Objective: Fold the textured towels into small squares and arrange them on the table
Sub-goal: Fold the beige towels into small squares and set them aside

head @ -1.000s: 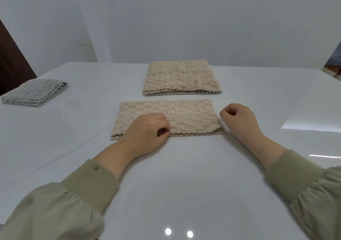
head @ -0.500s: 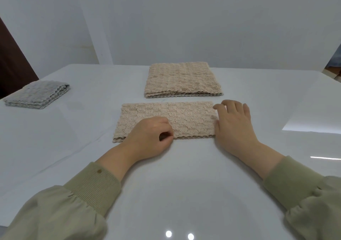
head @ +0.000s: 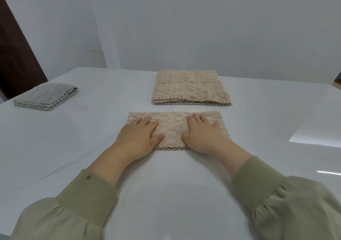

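Both hands have flattened out since half a second ago: the left hand (head: 140,136) has let go of its pinch on the near hem and slid toward the 9 o'clock end, and the right hand (head: 203,134) has come in from the 3 o'clock end onto the cloth. Each now lies palm down with fingers straight and slightly spread, pressing on the beige towel strip (head: 173,121), which lies flat on the white table (head: 166,193) straight in front of the person. A bare band of the strip shows between the two thumbs, and its scalloped near edge peeks out below them. At 12 o'clock, just beyond the strip, sits a folded beige towel (head: 190,88); well apart at 10 o'clock lies a folded grey towel (head: 46,96).
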`<move>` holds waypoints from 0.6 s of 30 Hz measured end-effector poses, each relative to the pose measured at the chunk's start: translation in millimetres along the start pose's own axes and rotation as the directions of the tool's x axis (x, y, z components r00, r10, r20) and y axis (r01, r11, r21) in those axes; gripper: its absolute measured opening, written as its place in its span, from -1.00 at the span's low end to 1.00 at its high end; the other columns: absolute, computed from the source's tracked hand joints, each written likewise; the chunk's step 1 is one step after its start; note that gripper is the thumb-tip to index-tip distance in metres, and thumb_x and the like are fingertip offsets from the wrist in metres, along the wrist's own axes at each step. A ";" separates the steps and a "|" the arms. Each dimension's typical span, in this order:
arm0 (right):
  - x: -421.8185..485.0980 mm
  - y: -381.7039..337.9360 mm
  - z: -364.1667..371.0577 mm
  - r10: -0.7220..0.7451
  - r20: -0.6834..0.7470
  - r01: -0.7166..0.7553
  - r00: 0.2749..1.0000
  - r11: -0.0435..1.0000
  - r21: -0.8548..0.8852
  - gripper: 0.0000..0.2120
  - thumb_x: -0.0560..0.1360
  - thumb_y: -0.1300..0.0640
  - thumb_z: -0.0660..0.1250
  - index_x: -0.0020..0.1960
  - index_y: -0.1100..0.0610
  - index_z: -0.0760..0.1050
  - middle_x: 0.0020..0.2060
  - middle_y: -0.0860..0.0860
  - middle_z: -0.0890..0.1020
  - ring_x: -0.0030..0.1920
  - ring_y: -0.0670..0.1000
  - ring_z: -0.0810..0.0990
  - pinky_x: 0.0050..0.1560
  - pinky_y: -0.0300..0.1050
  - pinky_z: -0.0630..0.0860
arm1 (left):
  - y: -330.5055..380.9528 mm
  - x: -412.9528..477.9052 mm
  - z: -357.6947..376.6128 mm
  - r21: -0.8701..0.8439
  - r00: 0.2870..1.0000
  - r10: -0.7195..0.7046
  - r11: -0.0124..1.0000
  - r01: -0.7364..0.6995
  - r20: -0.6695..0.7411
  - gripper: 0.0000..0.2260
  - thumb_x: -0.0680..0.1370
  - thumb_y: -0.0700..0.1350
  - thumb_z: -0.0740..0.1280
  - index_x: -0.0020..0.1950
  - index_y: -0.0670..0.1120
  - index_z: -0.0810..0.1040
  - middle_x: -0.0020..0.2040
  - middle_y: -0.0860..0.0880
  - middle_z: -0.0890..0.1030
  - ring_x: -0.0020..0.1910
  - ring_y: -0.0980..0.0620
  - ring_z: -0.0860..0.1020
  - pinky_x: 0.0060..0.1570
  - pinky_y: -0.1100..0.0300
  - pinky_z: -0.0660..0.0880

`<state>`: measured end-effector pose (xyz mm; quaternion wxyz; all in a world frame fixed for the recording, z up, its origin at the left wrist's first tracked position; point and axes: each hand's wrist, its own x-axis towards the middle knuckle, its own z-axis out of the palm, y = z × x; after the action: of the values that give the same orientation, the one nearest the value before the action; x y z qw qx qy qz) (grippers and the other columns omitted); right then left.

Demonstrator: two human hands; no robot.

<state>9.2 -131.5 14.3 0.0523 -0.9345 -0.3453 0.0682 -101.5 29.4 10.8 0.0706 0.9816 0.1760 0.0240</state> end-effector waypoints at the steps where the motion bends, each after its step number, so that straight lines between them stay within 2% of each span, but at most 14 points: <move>1: 0.0 -0.6 -4.4 -0.005 0.006 0.005 1.000 1.000 0.015 -0.39 0.59 -0.05 0.01 0.55 0.11 -0.10 0.54 0.06 -0.06 0.53 0.10 -0.12 0.45 0.29 -0.16 | 2.4 2.2 -2.3 -0.059 0.992 -0.018 0.998 0.011 -0.121 -0.56 0.61 0.17 -0.01 0.40 0.04 0.36 0.43 0.01 0.35 0.42 -0.08 0.23 0.33 0.01 0.25; 2: 1.4 -2.5 -8.5 -0.022 -0.009 0.022 1.000 0.999 0.027 -0.40 0.58 -0.01 0.02 0.54 0.12 -0.11 0.54 0.07 -0.06 0.53 0.10 -0.12 0.46 0.28 -0.16 | 6.7 5.7 -3.8 -0.102 0.972 -0.045 0.995 0.021 -0.232 -0.58 0.63 0.13 -0.03 0.35 0.01 0.42 0.37 0.00 0.43 0.38 -0.08 0.28 0.28 0.02 0.28; 3: 4.4 -5.4 -11.2 -0.049 -0.043 0.051 0.998 0.998 0.033 -0.40 0.59 0.02 0.02 0.55 0.11 -0.11 0.54 0.07 -0.06 0.53 0.10 -0.13 0.47 0.26 -0.16 | 10.9 10.5 -4.4 -0.097 0.953 -0.057 0.995 0.030 -0.297 -0.57 0.63 0.09 -0.06 0.39 0.00 0.38 0.39 -0.02 0.41 0.40 -0.09 0.26 0.31 0.01 0.24; 4: 8.9 -9.0 -11.9 -0.079 -0.081 0.082 0.994 0.996 0.036 -0.42 0.60 0.01 0.01 0.55 0.10 -0.11 0.55 0.07 -0.06 0.53 0.10 -0.14 0.47 0.25 -0.17 | 14.1 15.8 -3.6 -0.052 0.952 -0.055 0.998 0.041 -0.303 -0.55 0.63 0.08 -0.09 0.47 0.00 0.26 0.47 -0.04 0.30 0.46 -0.09 0.16 0.37 -0.02 0.16; 5: 13.7 -12.7 -10.7 -0.107 -0.109 0.111 0.988 0.993 0.037 -0.43 0.61 -0.03 -0.01 0.55 0.08 -0.10 0.55 0.06 -0.06 0.53 0.09 -0.14 0.46 0.24 -0.17 | 15.1 20.6 -0.9 0.003 0.966 -0.053 0.998 0.056 -0.253 -0.55 0.64 0.07 -0.11 0.53 0.03 0.11 0.53 -0.04 0.15 0.51 -0.09 0.04 0.41 -0.07 0.06; 7: 23.6 -18.0 -4.3 -0.135 -0.088 0.137 0.987 0.990 0.025 -0.42 0.62 -0.14 -0.07 0.55 0.06 -0.11 0.55 0.04 -0.07 0.53 0.08 -0.15 0.45 0.23 -0.18 | 11.5 26.9 6.5 0.061 0.994 -0.086 0.994 0.091 -0.067 -0.53 0.63 0.13 -0.13 0.55 0.09 -0.06 0.57 -0.01 -0.05 0.53 -0.09 -0.14 0.44 -0.14 -0.09; 9: 30.9 -16.8 3.6 -0.126 -0.010 0.126 0.992 0.992 -0.013 -0.40 0.60 -0.21 -0.14 0.55 0.03 -0.12 0.55 0.02 -0.09 0.53 0.08 -0.16 0.45 0.23 -0.21 | 4.9 30.0 10.7 0.074 0.992 -0.113 0.991 0.108 0.059 -0.49 0.61 0.20 -0.15 0.54 0.13 -0.12 0.57 0.01 -0.12 0.53 -0.07 -0.18 0.44 -0.16 -0.15; 12: 35.7 -12.2 7.2 -0.106 0.063 0.107 0.992 0.994 -0.016 -0.38 0.58 -0.25 -0.16 0.55 0.01 -0.12 0.55 0.00 -0.09 0.53 0.07 -0.14 0.45 0.22 -0.21 | 3.3 30.3 11.8 0.099 0.989 -0.117 0.989 0.108 0.089 -0.47 0.59 0.24 -0.15 0.53 0.14 -0.16 0.57 0.02 -0.15 0.53 -0.06 -0.19 0.44 -0.17 -0.15; 14: 38.9 -14.1 4.2 -0.100 0.008 0.100 0.995 0.995 -0.008 -0.41 0.59 -0.22 -0.13 0.53 0.05 0.02 0.53 0.02 0.08 0.51 0.10 0.01 0.45 0.24 -0.10 | 5.1 30.4 11.4 0.103 0.989 -0.125 0.988 0.116 0.079 -0.47 0.59 0.24 -0.14 0.53 0.14 -0.16 0.57 0.02 -0.14 0.53 -0.06 -0.18 0.45 -0.17 -0.15; 16: 45.4 -17.3 -1.7 -0.074 -0.113 0.080 0.991 0.996 0.043 -0.51 0.61 -0.14 -0.06 0.42 0.08 0.27 0.40 0.07 0.34 0.40 0.14 0.25 0.41 0.22 0.13 | 5.4 30.8 11.6 0.094 0.990 -0.125 0.989 0.118 0.066 -0.47 0.60 0.24 -0.14 0.54 0.14 -0.15 0.57 0.01 -0.14 0.53 -0.07 -0.18 0.45 -0.17 -0.16; 18: 53.7 -19.9 -9.7 -0.060 -0.142 0.081 0.988 0.986 0.144 -0.60 0.60 -0.06 0.04 0.36 0.09 0.35 0.31 0.10 0.43 0.32 0.14 0.34 0.33 0.15 0.28 | 4.8 31.1 11.8 0.086 0.991 -0.120 0.990 0.114 0.060 -0.47 0.60 0.24 -0.14 0.54 0.13 -0.15 0.57 0.01 -0.14 0.53 -0.07 -0.19 0.45 -0.17 -0.17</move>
<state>38.5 -81.9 21.8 0.1485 -0.9175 -0.3678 0.0276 -69.8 34.2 0.6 0.0371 0.9719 0.2317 -0.0195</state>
